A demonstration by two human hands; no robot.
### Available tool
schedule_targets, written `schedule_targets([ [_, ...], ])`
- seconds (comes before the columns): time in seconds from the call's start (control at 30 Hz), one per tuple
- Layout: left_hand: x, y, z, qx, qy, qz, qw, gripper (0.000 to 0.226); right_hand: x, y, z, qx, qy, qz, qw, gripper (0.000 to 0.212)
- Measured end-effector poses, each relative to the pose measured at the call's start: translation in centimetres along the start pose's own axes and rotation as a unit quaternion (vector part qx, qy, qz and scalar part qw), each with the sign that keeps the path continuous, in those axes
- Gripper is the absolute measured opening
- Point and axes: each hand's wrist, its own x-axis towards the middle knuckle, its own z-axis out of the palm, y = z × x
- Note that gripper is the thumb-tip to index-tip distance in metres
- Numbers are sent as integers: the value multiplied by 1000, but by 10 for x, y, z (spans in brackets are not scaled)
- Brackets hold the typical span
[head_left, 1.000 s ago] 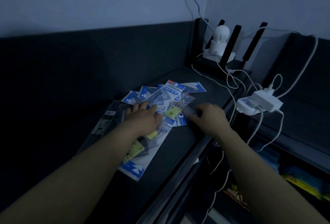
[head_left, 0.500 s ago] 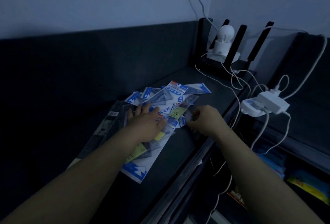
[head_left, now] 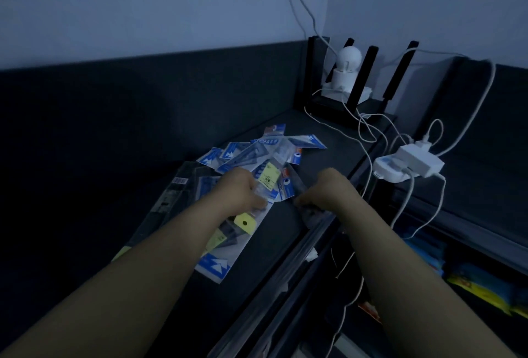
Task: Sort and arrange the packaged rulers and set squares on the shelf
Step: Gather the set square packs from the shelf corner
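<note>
A loose pile of clear packets [head_left: 257, 152] with blue header cards, holding rulers and set squares, lies on the dark shelf top [head_left: 285, 243]. My left hand [head_left: 240, 192] is curled on the pile and pinches a clear packet with a yellow label [head_left: 268, 179]. Beside it, my right hand [head_left: 328, 189] grips a narrow dark packaged ruler [head_left: 310, 215] that slants toward the shelf's front edge. A yellow hang tag [head_left: 244, 222] and a blue-headed packet [head_left: 214, 265] stick out under my left forearm. Long packaged rulers [head_left: 171, 200] lie to the left.
At the back corner stand a black router with upright antennas [head_left: 368, 78] and a white round camera [head_left: 347, 66]. White power adapters [head_left: 414, 163] and several cables hang off the right edge. Coloured goods [head_left: 485, 280] fill a lower shelf at right.
Both hands have drawn back toward me. The left one went from lying flat on the pile to pinching the yellow-labelled packet. The right one pulled the dark ruler packet toward the front edge.
</note>
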Motion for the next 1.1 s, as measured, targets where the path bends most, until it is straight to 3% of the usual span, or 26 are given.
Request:
schedule_targets([
  [0.17, -21, -2, -35, -95, 9, 0, 995, 27, -9, 16, -12, 239, -26, 40, 970, 18],
  [0.37, -56, -26, -79, -135, 47, -49, 989, 24, -36, 31, -16, 393, 3, 20, 919, 23],
  [0.43, -66, -40, -84, -114, 61, -65, 989, 21, -48, 20, -9, 403, -32, -17, 915, 22],
  [0.67, -82, -78, -78, 39, 44, -160, 985, 28, -71, -37, 42, 278, -164, -74, 944, 23],
  [0.77, -81, -77, -77, 133, 62, -191, 971, 60, -68, -47, 52, 127, -140, -133, 973, 34],
  [0.83, -76, -73, -72, 143, 49, -232, 961, 105, -64, -50, 58, 50, -77, -178, 980, 41],
  [0.9, -73, -67, -64, 163, 39, -250, 954, 124, -62, -52, 64, 23, -38, -214, 976, 27],
  [0.97, -69, -63, -58, 171, 34, -249, 953, 125, -64, -53, 71, 9, -34, -263, 964, 18],
  [1.1, -63, -71, -60, 148, 19, -245, 958, 110, -64, -46, 78, -40, -28, -384, 922, 23],
])
